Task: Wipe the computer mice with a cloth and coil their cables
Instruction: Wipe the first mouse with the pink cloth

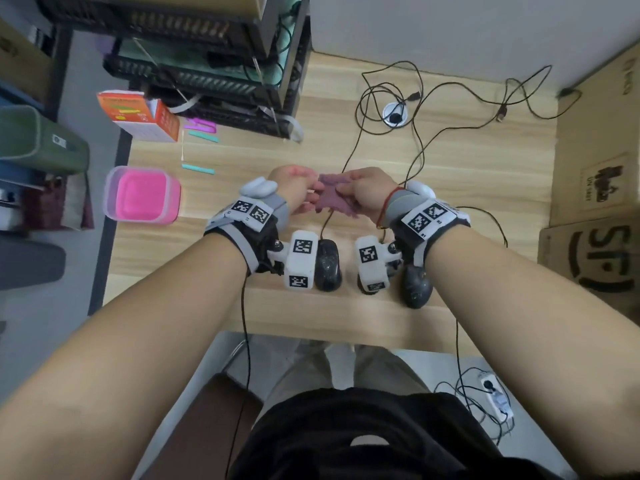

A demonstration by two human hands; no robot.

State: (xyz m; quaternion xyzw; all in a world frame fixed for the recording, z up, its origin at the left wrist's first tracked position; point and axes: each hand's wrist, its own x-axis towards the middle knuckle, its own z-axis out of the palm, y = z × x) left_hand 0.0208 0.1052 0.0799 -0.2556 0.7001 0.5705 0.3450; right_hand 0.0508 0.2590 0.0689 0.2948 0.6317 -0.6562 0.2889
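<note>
Both hands hold a small purple cloth (329, 197) above the middle of the wooden desk (467, 161). My left hand (294, 188) pinches its left edge, and my right hand (363, 192) grips its right side with curled fingers. Below my wrists, three dark mice lie near the desk's front edge: one (328, 265) in the middle, one (415, 285) further right, and one (367, 289) between them, mostly hidden behind my wrist device. Their black cables (415, 133) run loose and tangled toward the back of the desk.
A pink lidded box (142, 195) stands at the desk's left edge, with an orange carton (145, 116) and black stacked trays (214, 74) behind it. Cardboard boxes (595, 174) line the right side. A cable grommet (394, 114) sits at the back. A power strip (495, 396) lies on the floor.
</note>
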